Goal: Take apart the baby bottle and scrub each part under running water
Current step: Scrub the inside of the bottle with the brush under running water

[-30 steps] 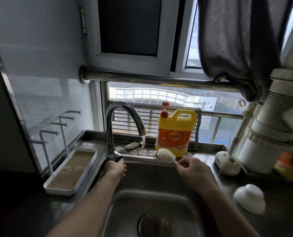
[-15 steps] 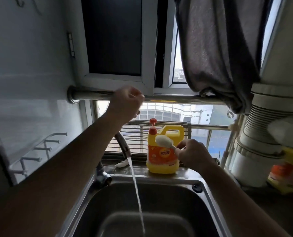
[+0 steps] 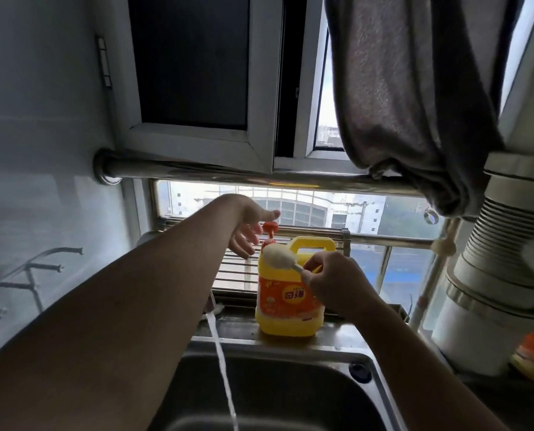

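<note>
1. Our right grip [image 3: 337, 281] pinches the sponge brush [image 3: 276, 257] by its handle, head just left of the grip.
2. Our left grip [image 3: 248, 229], fingers apart and empty, hangs beside the red pump [image 3: 269, 227] of the detergent jug [image 3: 287, 306].

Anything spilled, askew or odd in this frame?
Nothing spilled or damaged. One oddity: water streams into the sink with nothing under it, and no baby bottle part is in view. The left hand, open, is at the red pump of the detergent jug; the right hand holds the sponge brush by it.
</note>
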